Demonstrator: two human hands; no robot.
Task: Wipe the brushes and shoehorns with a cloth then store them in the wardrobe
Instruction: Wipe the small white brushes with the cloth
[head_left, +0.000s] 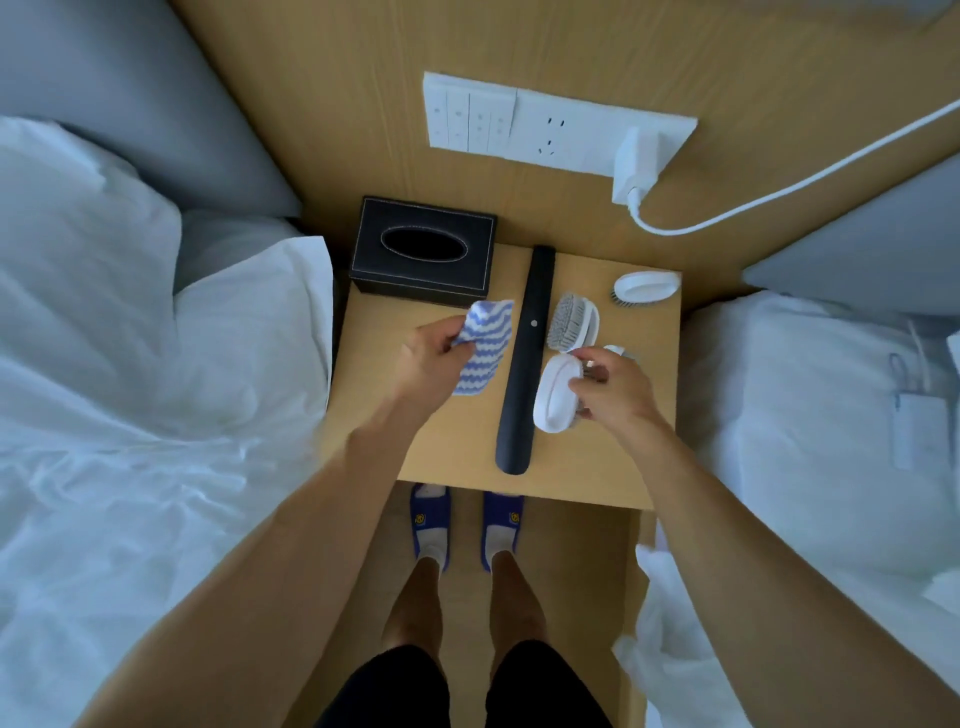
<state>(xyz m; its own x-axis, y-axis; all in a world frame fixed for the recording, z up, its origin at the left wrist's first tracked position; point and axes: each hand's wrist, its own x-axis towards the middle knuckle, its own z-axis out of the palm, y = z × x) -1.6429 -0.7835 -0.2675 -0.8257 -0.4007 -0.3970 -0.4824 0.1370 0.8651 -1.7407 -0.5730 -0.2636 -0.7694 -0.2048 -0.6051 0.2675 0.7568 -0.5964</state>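
Note:
A long black shoehorn (524, 358) lies lengthwise down the middle of the wooden nightstand (623, 467). My left hand (436, 353) pinches a blue-and-white striped cloth (485, 345) just left of it. My right hand (613, 387) grips a white oval brush (556, 392) by its edge, just right of the shoehorn. Another brush (574, 319) lies bristles-up beyond it, and a third white brush (647, 286) sits at the far right corner. A small white piece (615, 351) peeks out behind my right fingers.
A black tissue box (423, 249) stands at the nightstand's back left. White-sheeted beds (130, 389) flank it on both sides. A switch and socket panel (550, 124) with a plugged charger and cable is on the wooden wall. My slippered feet (467, 525) stand at the front edge.

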